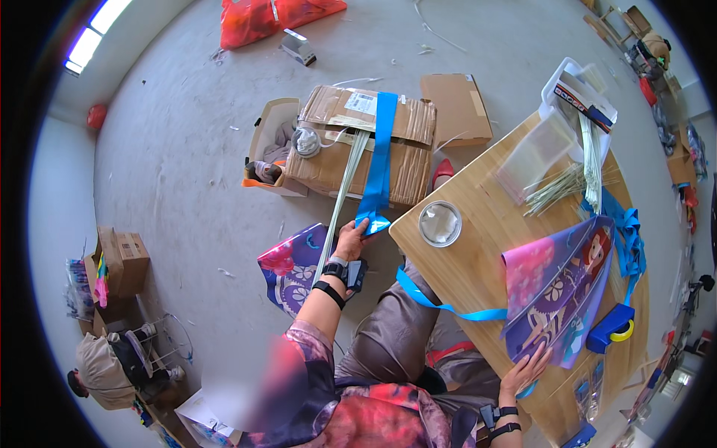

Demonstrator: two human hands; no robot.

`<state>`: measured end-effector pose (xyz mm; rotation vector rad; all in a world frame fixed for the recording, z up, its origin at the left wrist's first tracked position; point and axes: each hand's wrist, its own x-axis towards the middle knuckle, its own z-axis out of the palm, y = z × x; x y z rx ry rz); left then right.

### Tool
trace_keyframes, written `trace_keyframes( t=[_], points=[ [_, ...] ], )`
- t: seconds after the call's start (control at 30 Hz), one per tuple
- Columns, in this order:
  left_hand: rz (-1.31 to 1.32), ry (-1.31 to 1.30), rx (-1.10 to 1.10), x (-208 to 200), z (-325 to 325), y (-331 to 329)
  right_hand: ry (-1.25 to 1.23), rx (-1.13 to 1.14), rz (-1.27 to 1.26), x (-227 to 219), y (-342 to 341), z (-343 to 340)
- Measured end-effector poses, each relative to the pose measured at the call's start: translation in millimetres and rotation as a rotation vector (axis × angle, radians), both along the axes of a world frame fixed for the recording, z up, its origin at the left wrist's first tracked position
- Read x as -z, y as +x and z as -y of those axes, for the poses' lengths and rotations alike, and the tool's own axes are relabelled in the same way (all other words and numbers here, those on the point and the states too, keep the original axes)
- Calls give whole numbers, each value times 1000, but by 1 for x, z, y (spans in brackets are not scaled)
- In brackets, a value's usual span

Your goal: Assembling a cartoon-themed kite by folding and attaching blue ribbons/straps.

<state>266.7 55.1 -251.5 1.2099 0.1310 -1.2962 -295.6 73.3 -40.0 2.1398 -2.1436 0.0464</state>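
My left hand (351, 240) is closed on the lower end of a wide, shiny blue ribbon (381, 149), which drapes over a large cardboard box (314, 170). Beside the ribbon, a bundle of long pale thin rods (345, 179) leans across the same box. On the wooden table, my right hand (526, 371) rests with its fingers stretched over the lower edge of a purple and pink kite sail (556, 295) printed with a figure. Another blue ribbon (448, 310) runs from under that sail over the table edge toward my lap. A second purple printed sail (295, 261) hangs below the box, left of my forearm.
On the table are a round tin (440, 224), a blue tape dispenser (611, 330), loose thin rods (556, 190), crumpled blue ribbon (631, 243) and a white plastic bin (556, 82). An open carton (269, 127) and a flat cardboard box (457, 108) flank the large box. Another person (112, 369) sits lower left.
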Motion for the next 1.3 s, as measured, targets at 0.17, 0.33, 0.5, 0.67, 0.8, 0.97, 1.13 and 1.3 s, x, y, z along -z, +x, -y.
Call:
trace_keyframes(
  t=[0.17, 0.33, 0.5, 0.67, 0.8, 0.97, 1.13, 1.3],
  points=[
    [28, -14, 66, -3, -3, 5, -16, -27, 23, 1, 0, 1],
    [169, -34, 105, 2, -5, 7, -11, -22, 14, 3, 0, 1],
    [396, 152, 94, -13, 0, -3, -19, -18, 7, 2, -2, 0],
    [341, 102, 7, -80, 43, 7, -25, -10, -15, 1, -3, 0],
    [471, -74, -2, -155, 121, 69, -51, -29, 7, 5, -1, 2],
    [480, -451, 9, -286, 196, 43, -59, -22, 57, 5, -11, 1],
    [274, -684, 181, -339, 186, -70, -213, 30, 375, -3, 1, 1],
    [276, -655, 448, -376, 76, -183, 109, -264, 1148, -96, 100, 1]
  ],
)
